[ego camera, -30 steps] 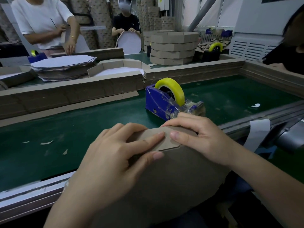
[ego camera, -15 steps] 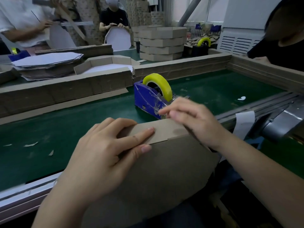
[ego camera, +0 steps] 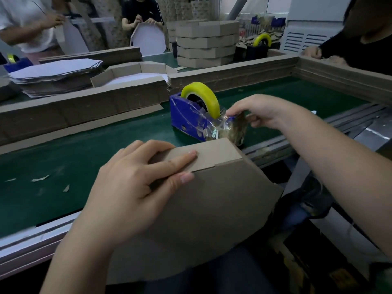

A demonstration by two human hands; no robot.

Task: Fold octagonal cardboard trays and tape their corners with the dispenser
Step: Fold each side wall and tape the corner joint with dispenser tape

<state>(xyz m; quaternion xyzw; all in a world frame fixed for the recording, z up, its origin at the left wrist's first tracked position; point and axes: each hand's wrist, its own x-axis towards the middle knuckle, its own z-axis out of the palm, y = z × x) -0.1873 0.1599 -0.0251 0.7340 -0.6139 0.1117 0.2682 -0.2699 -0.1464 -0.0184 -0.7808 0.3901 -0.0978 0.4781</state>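
A brown octagonal cardboard tray (ego camera: 207, 213) stands tilted on my lap against the belt's near edge, its underside towards me. My left hand (ego camera: 135, 183) grips its folded top corner, fingers flat over the flap and thumb on the face below. Just beyond it on the green belt (ego camera: 84, 149) sits a blue tape dispenser (ego camera: 188, 117) with a yellow roll (ego camera: 201, 96). My right hand (ego camera: 261, 111) is at the dispenser's cutter end and pinches a strip of clear tape (ego camera: 237, 126) that hangs from the fingertips.
Stacked cardboard strips (ego camera: 84, 107) line the belt's far side, and a finished stack of trays (ego camera: 205, 43) stands behind them. Flat blanks (ego camera: 57, 71) lie at the far left. Other people work beyond the belt and at the right. Small scraps (ego camera: 40, 178) lie on the belt.
My right hand left the tray's corner, moved to the dispenser and took hold of the tape end. My left hand kept its grip on the folded corner.
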